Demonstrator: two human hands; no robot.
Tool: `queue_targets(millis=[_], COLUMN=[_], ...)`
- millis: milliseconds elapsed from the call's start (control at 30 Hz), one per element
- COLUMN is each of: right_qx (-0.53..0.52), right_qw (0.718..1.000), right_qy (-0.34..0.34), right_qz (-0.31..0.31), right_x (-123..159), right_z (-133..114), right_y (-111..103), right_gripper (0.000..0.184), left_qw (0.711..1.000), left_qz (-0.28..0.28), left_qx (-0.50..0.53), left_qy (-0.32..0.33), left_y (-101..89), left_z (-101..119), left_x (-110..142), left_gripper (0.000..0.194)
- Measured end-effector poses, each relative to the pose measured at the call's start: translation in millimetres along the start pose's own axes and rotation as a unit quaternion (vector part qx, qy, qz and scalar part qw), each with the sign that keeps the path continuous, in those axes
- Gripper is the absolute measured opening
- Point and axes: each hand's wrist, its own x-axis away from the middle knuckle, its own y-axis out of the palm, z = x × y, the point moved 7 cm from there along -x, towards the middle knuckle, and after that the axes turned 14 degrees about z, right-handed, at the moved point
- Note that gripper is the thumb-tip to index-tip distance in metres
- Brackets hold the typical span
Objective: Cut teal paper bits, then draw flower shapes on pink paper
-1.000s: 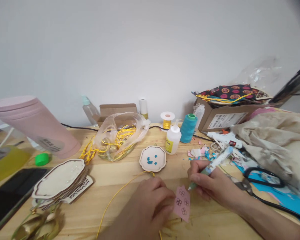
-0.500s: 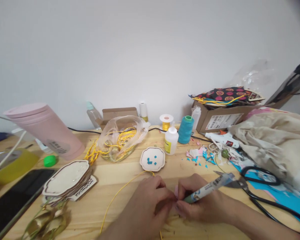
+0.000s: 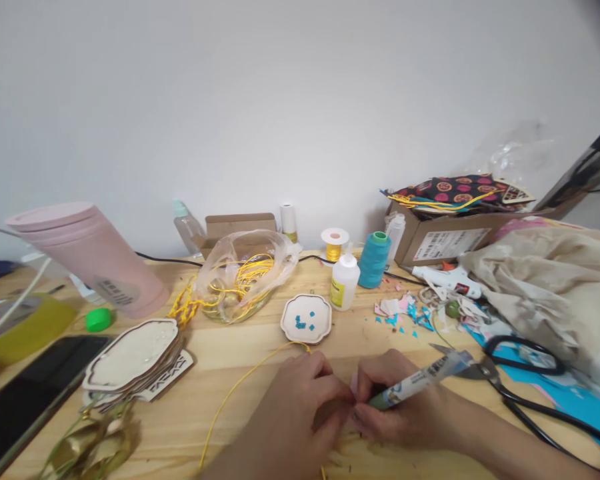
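Note:
My two hands meet low at the middle of the wooden table. My right hand is closed round a white and green pen that slants up to the right. A sliver of pink paper shows between the fingertips of both hands. My left hand is closed, its fingers pinching at that paper. A yellow cord curves across the table past my left hand. Just beyond the hands sits a small scalloped wooden tray holding a few blue bits.
Black scissors lie to the right on blue paper. A glue bottle, teal thread spool, glue gun, a bag of yellow cord, a pink tumbler, stacked wooden trays, a phone and a cardboard box stand around.
My right hand has moved down and left with the pen to meet the left hand. The pink paper, open to view a second ago, is now almost hidden between the fingers.

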Motion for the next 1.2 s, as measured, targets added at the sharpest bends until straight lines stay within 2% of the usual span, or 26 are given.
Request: queue_targets(millis=[267, 467, 767, 1200], right_qx=[-0.002, -0.057, -0.025, -0.047], right_qw=[1.0, 0.998, 0.999, 0.998], right_qy=[0.017, 0.03, 0.031, 0.036], right_qz=[0.002, 0.008, 0.007, 0.006], right_x=[0.9, -0.5, -0.2, 0.6], right_z=[2.9, 4.8, 3.9, 12.3], right_y=[-0.6, -0.6, 0.0, 2.4], right_gripper=[0.011, 0.015, 0.014, 0.013], left_qw=[1.0, 1.0, 1.0, 1.0], left_qz=[-0.004, -0.002, -0.003, -0.001], left_qx=[-0.006, 0.001, 0.002, 0.0], left_qy=[-0.002, 0.001, -0.014, -0.008], left_y=[-0.1, 1.6, 1.1, 2.3], left_z=[0.0, -0.8, -3.0, -3.5], left_x=[2.2, 2.1, 2.1, 1.5], left_gripper=[0.015, 0.014, 0.013, 0.014])
